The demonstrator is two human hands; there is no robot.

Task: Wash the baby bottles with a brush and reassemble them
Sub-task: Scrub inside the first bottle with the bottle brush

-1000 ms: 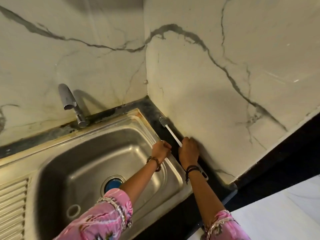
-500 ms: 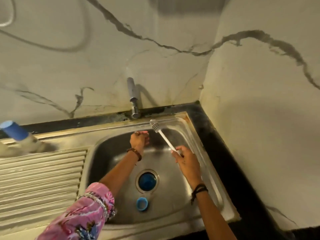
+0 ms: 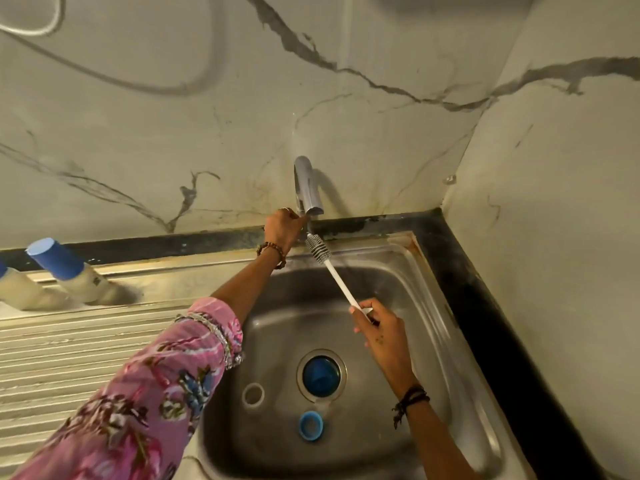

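My right hand (image 3: 375, 327) grips the white handle of a bottle brush (image 3: 332, 271); its bristled head is held just below the spout of the steel tap (image 3: 307, 188). My left hand (image 3: 282, 227) reaches up to the tap, fingers curled round its lever beside the spout. Two baby bottles stand on the drainboard at the left: one with a blue cap (image 3: 65, 271) and another (image 3: 17, 289) cut off by the frame edge. In the sink (image 3: 426, 306) lie a blue ring (image 3: 310, 425), a pale ring (image 3: 253, 394) and a blue piece over the drain (image 3: 321, 375).
A ribbed steel drainboard (image 3: 69, 348) runs left of the basin. Marble walls meet in a corner at the back right, with a black counter strip (image 3: 485, 306) along the sink's right side.
The view has swung left from the corner to the tap. My right hand carried the brush over the basin to under the spout. My left hand rose from the basin to the tap lever.
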